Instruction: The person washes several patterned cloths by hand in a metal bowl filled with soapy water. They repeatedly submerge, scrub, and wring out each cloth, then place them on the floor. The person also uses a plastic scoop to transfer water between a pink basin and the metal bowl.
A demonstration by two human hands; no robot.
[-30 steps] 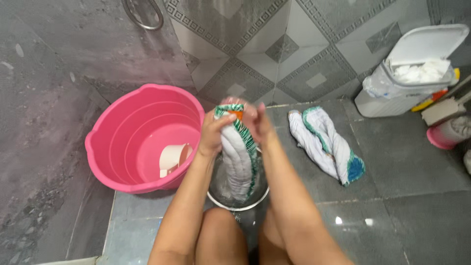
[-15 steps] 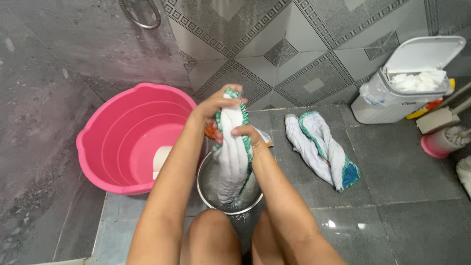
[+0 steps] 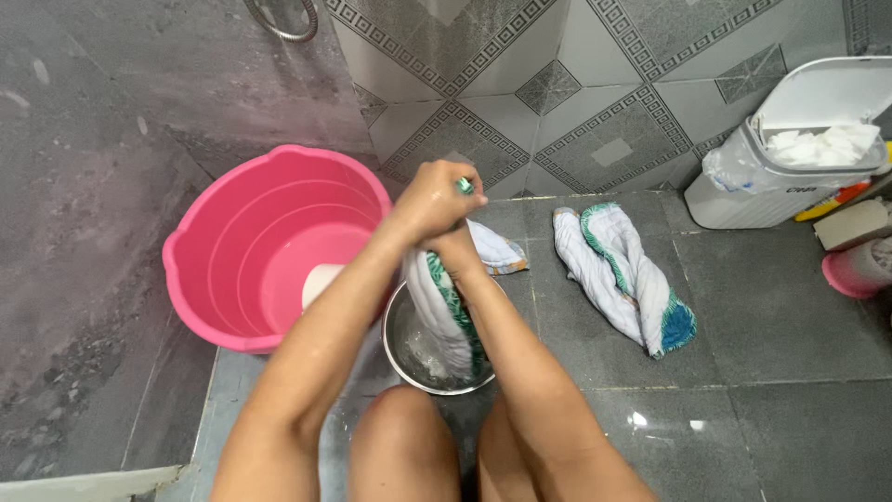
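Observation:
My left hand grips the top of a wet white cloth with green trim, held upright and twisted. Just below it, my right hand is closed around the same cloth. The lower end of the cloth hangs into a small steel bowl on the floor between my knees. A corner of another patterned cloth lies behind the bowl.
A pink plastic tub with a pale object inside stands left of the bowl. A twisted white and green cloth lies on the grey tiles to the right. A white bin with an open lid stands at the far right, beside a pink container.
My hands have moved together on the cloth, the left one now stacked above the right, and the cloth is twisted tighter over the bowl. The camera has shifted slightly.

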